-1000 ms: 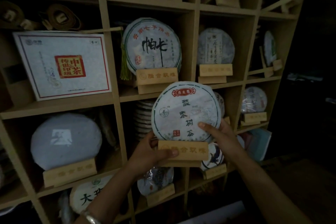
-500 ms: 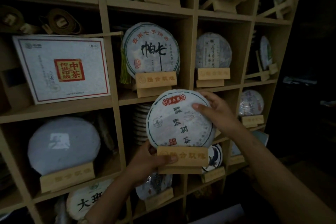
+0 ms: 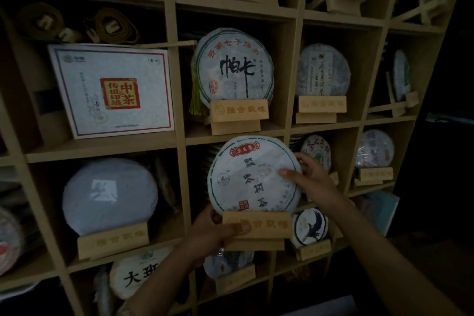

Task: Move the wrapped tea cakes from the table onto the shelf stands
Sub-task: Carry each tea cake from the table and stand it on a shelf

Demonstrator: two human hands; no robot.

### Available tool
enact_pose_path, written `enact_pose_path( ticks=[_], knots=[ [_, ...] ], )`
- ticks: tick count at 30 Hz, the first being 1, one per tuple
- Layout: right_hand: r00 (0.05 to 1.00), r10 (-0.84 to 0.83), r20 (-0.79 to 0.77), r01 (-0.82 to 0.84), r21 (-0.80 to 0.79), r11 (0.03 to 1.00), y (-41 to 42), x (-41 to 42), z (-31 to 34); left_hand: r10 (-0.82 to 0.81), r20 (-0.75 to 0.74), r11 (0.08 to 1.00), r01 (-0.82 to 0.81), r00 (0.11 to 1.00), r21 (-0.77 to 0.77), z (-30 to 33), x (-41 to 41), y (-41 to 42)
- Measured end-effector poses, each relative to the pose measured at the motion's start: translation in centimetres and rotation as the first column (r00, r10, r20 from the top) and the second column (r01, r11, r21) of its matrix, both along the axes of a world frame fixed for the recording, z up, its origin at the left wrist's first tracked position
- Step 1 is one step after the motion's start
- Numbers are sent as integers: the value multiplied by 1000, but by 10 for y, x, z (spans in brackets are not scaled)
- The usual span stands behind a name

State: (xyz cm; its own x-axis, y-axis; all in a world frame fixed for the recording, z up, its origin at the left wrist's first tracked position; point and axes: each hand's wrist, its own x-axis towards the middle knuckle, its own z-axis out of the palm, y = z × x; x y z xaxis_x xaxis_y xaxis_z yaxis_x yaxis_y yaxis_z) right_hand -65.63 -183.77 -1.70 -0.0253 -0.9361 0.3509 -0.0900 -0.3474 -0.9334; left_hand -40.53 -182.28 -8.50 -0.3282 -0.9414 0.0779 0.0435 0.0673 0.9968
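Observation:
A round white-wrapped tea cake with black characters and a red label stands upright in a wooden stand. My left hand grips the stand from the left, thumb across its front. My right hand holds the cake's right edge, thumb on its face and fingers behind it. Cake and stand are held in front of the middle cubby of the wooden shelf; whether the stand touches the shelf board is hidden.
Neighbouring cubbies hold other wrapped cakes on stands: a large one above, a grey one to the left, a small bird-print one to the right. A white box leans at upper left. Stacked cakes sit behind the held one.
My right hand slid from the cake's bottom edge up to its right edge. Cake and stand moved in toward the middle cubby. My left hand kept its grip on the stand.

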Motion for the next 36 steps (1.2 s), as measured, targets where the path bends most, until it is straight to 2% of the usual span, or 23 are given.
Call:
enact_pose_path(
  ticks=[4,10,17,26,36],
  knots=[
    [997,20,75,-24,59,998,-4,9,-22,31,-30,999,-32,999,-8,6,10,-13],
    [998,11,59,-22,198,980,-18,17,-28,33,3,999,-33,999,-8,-2,15,-31],
    [998,-14,66,1,187,982,-31,20,-52,69,25,993,-71,997,90,-29,11,-49],
    [994,-15,106,-5,186,983,-54,31,-72,94,70,993,-99,993,71,-37,16,-81],
    [999,-40,23,36,144,989,-76,41,-88,204,-9,977,-202,979,72,-68,11,-97]
  ],
)
